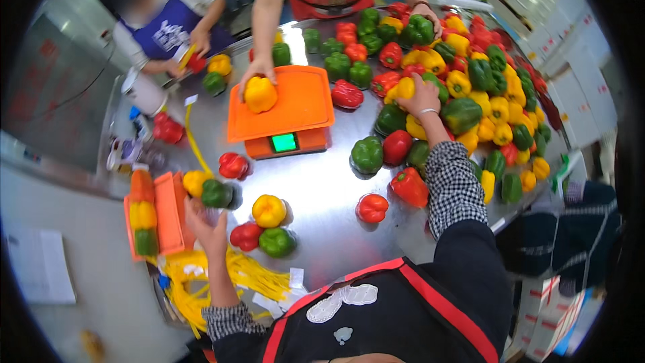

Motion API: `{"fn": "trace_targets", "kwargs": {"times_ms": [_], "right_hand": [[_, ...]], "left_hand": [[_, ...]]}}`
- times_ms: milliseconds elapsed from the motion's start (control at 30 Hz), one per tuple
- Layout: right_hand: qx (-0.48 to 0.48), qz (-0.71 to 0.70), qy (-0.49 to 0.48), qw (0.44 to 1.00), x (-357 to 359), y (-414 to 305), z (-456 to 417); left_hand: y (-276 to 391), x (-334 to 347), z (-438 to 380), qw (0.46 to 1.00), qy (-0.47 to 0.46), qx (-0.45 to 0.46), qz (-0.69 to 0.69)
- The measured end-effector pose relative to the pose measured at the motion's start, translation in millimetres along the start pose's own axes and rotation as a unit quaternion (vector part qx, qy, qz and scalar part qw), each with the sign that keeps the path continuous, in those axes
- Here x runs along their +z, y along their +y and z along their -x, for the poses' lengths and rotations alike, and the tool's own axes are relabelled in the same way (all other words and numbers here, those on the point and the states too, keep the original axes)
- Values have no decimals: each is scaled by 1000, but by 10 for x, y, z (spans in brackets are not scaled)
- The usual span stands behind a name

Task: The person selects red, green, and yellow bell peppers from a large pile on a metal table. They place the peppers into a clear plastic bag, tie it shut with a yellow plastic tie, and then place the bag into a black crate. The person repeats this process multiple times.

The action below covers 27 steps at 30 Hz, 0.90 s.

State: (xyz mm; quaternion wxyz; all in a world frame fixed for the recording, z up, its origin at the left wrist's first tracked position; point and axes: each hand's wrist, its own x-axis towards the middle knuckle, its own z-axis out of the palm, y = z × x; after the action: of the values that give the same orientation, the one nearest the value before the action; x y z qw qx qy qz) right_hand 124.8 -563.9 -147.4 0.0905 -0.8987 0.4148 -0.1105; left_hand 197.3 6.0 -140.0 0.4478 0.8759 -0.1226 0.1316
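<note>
My right hand reaches into the big pile of bell peppers, its fingers on a yellow bell pepper. Near the table's left edge my left hand has its fingers apart, just below a yellow pepper and a green pepper; whether it touches them I cannot tell. Between my arms stand a yellow, a red and a green bell pepper, grouped together. A lone red pepper lies left of my right forearm. Another red one is below the orange scale.
Across the steel table, a person in a red apron holds a yellow pepper on the scale and touches a green one. A person in a blue apron handles a red pepper. An orange tray and yellow mesh nets are at left.
</note>
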Motion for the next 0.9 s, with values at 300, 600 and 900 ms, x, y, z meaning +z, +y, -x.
{"fn": "trace_targets", "kwargs": {"times_ms": [300, 600, 900], "right_hand": [[-43, -65, -21, 997, 13, 95, -10], [-239, 80, -167, 953, -548, 1876, -246], [-236, 79, -96, 964, -538, 1876, 13]], "left_hand": [[1087, 263, 822, 992, -53, 42, -111], [711, 252, 2177, 982, -96, -99, -133], [1175, 1184, 2125, 975, -218, 4, -47]]}}
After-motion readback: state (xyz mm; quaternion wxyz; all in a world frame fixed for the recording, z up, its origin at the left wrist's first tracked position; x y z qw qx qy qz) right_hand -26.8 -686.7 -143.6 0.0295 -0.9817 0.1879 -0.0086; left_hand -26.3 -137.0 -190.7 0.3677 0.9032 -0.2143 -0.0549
